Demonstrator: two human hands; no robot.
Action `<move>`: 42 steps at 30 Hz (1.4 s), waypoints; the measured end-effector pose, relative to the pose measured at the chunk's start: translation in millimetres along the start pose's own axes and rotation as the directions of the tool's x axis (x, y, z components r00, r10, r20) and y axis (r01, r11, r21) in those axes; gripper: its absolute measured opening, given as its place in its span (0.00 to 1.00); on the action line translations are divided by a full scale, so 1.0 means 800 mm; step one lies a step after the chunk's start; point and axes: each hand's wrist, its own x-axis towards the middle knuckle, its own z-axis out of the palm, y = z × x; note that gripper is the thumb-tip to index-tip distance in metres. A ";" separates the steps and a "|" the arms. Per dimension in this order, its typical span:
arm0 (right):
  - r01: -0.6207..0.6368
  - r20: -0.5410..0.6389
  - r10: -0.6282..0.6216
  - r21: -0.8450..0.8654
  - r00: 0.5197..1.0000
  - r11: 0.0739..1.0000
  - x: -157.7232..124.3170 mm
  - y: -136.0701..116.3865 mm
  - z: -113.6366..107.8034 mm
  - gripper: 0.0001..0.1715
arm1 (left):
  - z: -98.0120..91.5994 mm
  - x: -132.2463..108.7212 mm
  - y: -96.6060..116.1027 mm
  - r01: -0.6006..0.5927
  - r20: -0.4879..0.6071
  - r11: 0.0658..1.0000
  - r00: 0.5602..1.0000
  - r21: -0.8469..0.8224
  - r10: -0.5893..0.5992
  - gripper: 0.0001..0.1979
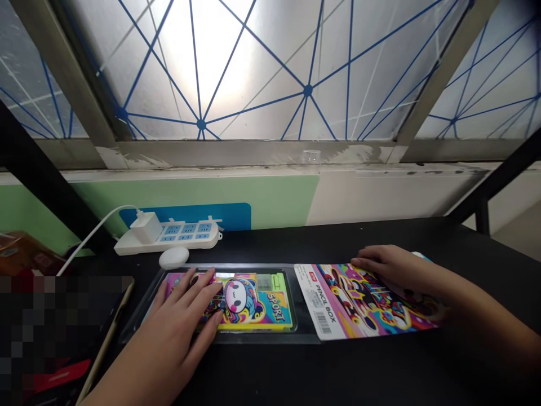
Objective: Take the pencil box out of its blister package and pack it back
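Observation:
A colourful pencil box (253, 301) with a cartoon face and the word SPORT lies in a clear plastic tray (304, 332) on the black table. My left hand (186, 316) rests over the box's left part, fingers spread. To the right, a printed card (359, 299) marked PENCIL BOX lies flat, its left edge over the tray's right side. My right hand (393, 268) lies on the card's upper part, fingers extended, its fingertips near the top edge. The right wrist hides part of the card.
Behind the tray are a white power strip (190, 237) with a plugged-in charger (146, 226) and a white oval object (173, 257). A tablet-like edge (105, 341) and a red-brown box (27, 256) stand at the left. A window is behind the black table (270, 372).

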 end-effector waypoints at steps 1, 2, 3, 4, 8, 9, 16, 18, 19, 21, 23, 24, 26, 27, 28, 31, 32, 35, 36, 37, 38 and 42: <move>0.005 -0.002 -0.005 -0.011 1.000 1.000 0.001 -0.002 0.001 0.28 | 0.001 0.000 -0.001 -0.004 -0.005 1.000 1.000 -0.004 0.004 0.24; 0.011 0.010 -0.010 -0.021 1.000 1.000 0.002 -0.004 0.001 0.29 | 0.001 0.000 -0.002 -0.005 -0.005 1.000 1.000 -0.003 0.005 0.24; 0.014 0.023 -0.013 -0.030 1.000 0.999 0.002 -0.006 0.002 0.29 | 0.002 0.001 -0.002 -0.006 0.000 1.000 1.000 0.001 0.006 0.24; 0.011 0.016 -0.011 -0.039 1.000 0.999 0.002 -0.009 0.002 0.29 | 0.002 0.001 -0.002 -0.007 0.004 1.000 1.000 0.007 0.007 0.24; 0.004 -0.015 -0.005 -0.059 1.000 0.998 0.002 -0.019 0.002 0.30 | 0.000 0.002 -0.001 -0.012 0.023 1.000 1.000 0.028 0.011 0.25; 0.003 -0.022 -0.004 -0.062 1.000 0.998 0.002 -0.021 0.001 0.29 | 0.000 0.002 -0.001 -0.013 0.026 1.000 1.000 0.029 0.012 0.25; -0.002 -0.048 -0.002 -0.080 0.999 0.997 0.001 -0.020 -0.001 0.29 | -0.003 0.003 0.001 -0.025 0.038 0.999 0.999 0.026 0.024 0.25; 0.012 -0.052 -0.017 -0.090 0.999 0.996 0.002 -0.020 0.003 0.29 | -0.001 0.003 0.001 -0.036 0.034 0.999 0.999 0.038 0.034 0.25; 0.021 -0.055 -0.026 -0.094 0.998 0.995 0.003 -0.020 0.006 0.28 | 0.001 0.002 0.002 -0.041 0.024 0.998 0.999 0.046 0.040 0.25; 0.033 -0.063 -0.039 -0.095 0.997 0.995 0.004 -0.021 0.009 0.28 | 0.004 0.000 0.003 -0.047 -0.003 0.997 0.999 0.062 0.048 0.24; 0.030 -0.078 -0.036 -0.081 0.996 0.996 0.004 -0.023 0.011 0.29 | 0.007 -0.003 0.006 -0.051 -0.024 0.996 0.998 0.067 0.052 0.25; 0.025 -0.086 -0.031 -0.070 0.996 0.997 0.004 -0.024 0.010 0.29 | 0.008 -0.004 0.007 -0.054 -0.032 0.996 0.998 0.064 0.056 0.25; 0.013 -0.104 -0.017 -0.045 0.994 0.999 0.003 -0.026 0.009 0.30 | 0.010 -0.008 0.010 -0.069 -0.046 0.996 0.996 0.052 0.072 0.25; 0.008 -0.111 -0.012 -0.032 0.994 0.999 0.002 -0.028 0.009 0.31 | 0.010 -0.010 0.011 -0.080 -0.053 0.996 0.995 0.041 0.082 0.25; 0.005 -0.117 -0.008 -0.020 0.993 1.000 0.001 -0.030 0.010 0.31 | 0.010 -0.011 0.013 -0.090 -0.061 0.996 0.994 0.025 0.092 0.25; 0.003 -0.127 -0.001 0.011 0.992 1.000 -0.001 -0.038 0.016 0.31 | 0.011 -0.016 0.019 -0.123 -0.072 0.990 0.990 -0.062 0.118 0.27; 0.003 -0.130 -0.001 0.019 0.991 1.000 -0.002 -0.043 0.020 0.30 | 0.010 -0.017 0.024 -0.127 -0.080 0.985 0.990 -0.113 0.119 0.28; 0.021 -0.139 -0.016 0.033 0.990 0.999 -0.002 -0.062 0.036 0.29 | 0.003 -0.019 0.050 -0.072 -0.138 0.935 0.990 -0.348 0.025 0.29; 0.031 -0.141 -0.026 0.035 0.990 0.999 -0.003 -0.069 0.042 0.28 | -0.001 -0.019 0.061 -0.035 -0.161 0.895 0.986 -0.444 -0.042 0.28; 0.042 -0.144 -0.036 0.035 0.989 0.999 -0.003 -0.076 0.047 0.27 | -0.006 -0.019 0.072 -0.006 -0.167 0.842 0.981 -0.540 -0.101 0.25; 0.051 -0.147 -0.045 0.035 0.988 0.998 -0.004 -0.083 0.052 0.26 | -0.011 -0.018 0.083 0.029 -0.151 0.778 0.976 -0.627 -0.158 0.21; 0.061 -0.157 -0.054 0.045 0.986 0.997 -0.005 -0.090 0.060 0.26 | -0.028 -0.018 0.099 0.107 -0.085 0.460 0.922 -0.881 -0.377 0.18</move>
